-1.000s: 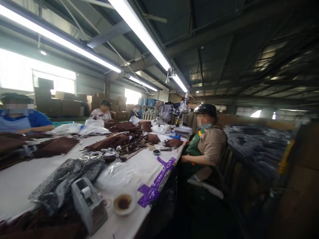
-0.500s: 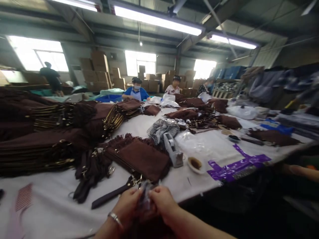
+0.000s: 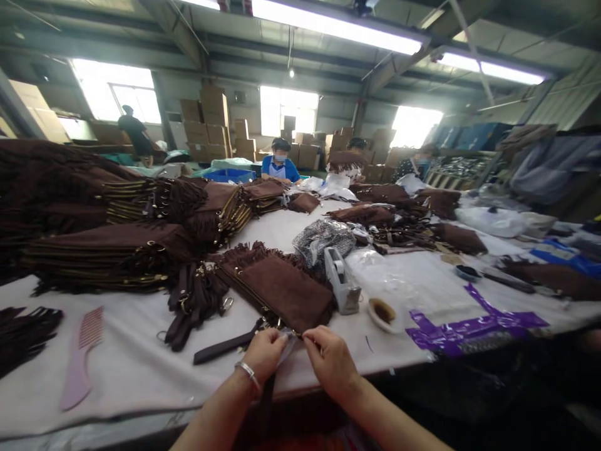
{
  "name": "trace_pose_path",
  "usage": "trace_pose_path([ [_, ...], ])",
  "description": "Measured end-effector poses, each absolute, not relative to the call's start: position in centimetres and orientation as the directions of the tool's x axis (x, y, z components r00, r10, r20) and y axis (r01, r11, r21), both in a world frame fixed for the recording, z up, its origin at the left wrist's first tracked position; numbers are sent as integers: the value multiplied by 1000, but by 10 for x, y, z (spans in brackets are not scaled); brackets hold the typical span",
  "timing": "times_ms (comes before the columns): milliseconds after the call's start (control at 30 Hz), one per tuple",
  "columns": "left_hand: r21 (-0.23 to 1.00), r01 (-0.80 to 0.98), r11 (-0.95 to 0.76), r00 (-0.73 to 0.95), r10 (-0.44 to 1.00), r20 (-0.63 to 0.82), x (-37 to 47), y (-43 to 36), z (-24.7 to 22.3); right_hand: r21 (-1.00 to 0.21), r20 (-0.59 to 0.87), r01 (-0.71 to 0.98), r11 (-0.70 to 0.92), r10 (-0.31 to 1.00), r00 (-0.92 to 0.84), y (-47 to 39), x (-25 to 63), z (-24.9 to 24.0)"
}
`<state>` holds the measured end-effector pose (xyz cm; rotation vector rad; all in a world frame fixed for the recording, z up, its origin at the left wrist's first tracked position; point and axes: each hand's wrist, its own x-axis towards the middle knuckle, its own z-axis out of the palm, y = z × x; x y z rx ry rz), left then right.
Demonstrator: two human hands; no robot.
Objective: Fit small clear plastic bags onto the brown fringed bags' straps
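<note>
Bright windows (image 3: 288,108) line the far wall (image 3: 335,103); tube lights (image 3: 338,27) glow overhead.

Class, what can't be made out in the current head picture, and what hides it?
Head view:
What the right hand pinches: its own grip covers it.
Full shape of the clear plastic: partly covered by the left hand.
The rest of the dark fringed piece: cut off by the left edge.
Contents of the white dish: too small and dark to tell.

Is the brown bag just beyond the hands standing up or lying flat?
Lying flat: the brown bag has its broad side turned up, rather than standing on edge above the table.
</note>
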<state>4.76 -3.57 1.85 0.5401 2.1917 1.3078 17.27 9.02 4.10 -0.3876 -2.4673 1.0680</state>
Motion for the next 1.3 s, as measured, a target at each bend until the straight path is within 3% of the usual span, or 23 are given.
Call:
trace_pose_path([
  [100, 883, 177, 436, -772, 617, -150, 54, -41, 28, -607, 348, -8, 795, 256, -902, 101, 164, 45],
  [267, 849, 292, 441, -784, 619, -53, 64, -49, 32, -486, 250, 41, 873, 185, -950, 98, 148, 43],
  [467, 747, 395, 535, -796, 605, -12, 69, -49, 29, -558, 249, 86, 825, 265, -932, 98, 135, 41],
  [633, 667, 424, 612, -768, 634, -94, 67, -41, 35, -586, 244, 115, 802, 311, -919, 101, 125, 39],
  [800, 685, 371, 628, -762, 627, -163, 56, -30, 37, -450, 277, 124, 885, 270, -922, 103, 123, 40],
  [967, 802, 139, 581, -696, 633, -338, 51, -27, 35, -492, 328, 134, 860, 326, -886, 119, 137, 46],
  [1133, 855, -118, 504, -565, 674, -476, 54, -33, 39, -435, 411, -120, 893, 77, -908, 124, 157, 49],
  [1300, 848, -154, 508, -530, 682, -505, 55, -34, 43, -356, 389, -123, 926, 27, -921, 120, 148, 45],
])
